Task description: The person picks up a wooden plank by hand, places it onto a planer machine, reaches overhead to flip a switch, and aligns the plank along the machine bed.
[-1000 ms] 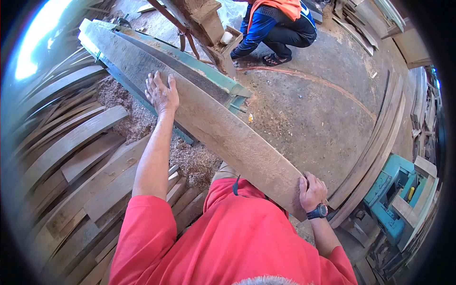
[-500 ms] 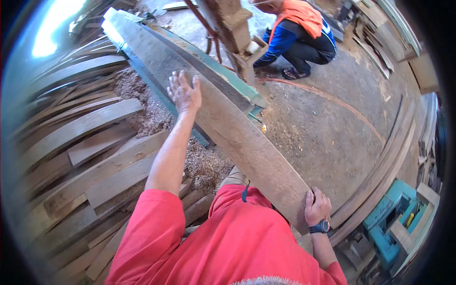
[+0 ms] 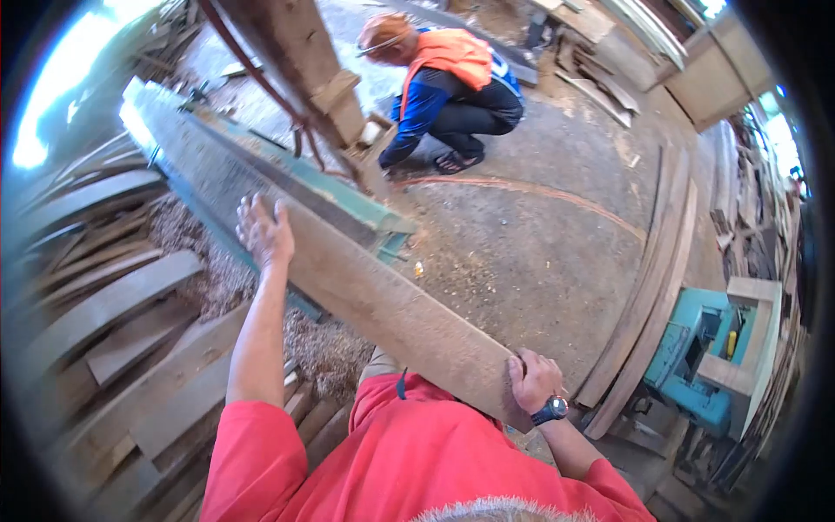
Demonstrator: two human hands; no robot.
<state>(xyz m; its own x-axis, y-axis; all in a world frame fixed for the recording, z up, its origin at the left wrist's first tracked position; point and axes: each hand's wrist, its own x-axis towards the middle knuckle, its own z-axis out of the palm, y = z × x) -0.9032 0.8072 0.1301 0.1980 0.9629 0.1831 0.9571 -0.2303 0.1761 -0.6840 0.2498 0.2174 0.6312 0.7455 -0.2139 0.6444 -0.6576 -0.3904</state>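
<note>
A long, wide wooden board [image 3: 391,304] runs slantwise from the upper left down to my waist. Its far part lies along a green machine bed [image 3: 348,204]. My left hand [image 3: 265,230] rests on the board's left edge and upper face, fingers spread. At the near end, my right hand [image 3: 534,381] holds the board's right corner, fingers bent over the edge and thumb on top; its underside is hidden. A watch [image 3: 551,409] is on my right wrist.
A person [image 3: 452,91] in an orange and blue top squats beyond a wooden post [image 3: 291,65]. Curved planks [image 3: 113,287] are stacked at left beside wood shavings [image 3: 326,352]. Long boards [image 3: 648,296] and a teal machine [image 3: 696,396] stand at right. A reddish cable [image 3: 539,189] crosses the floor.
The camera view has swung about, shifting the whole scene. Both hands keep much the same places on the board. More of the squatting person's head now shows.
</note>
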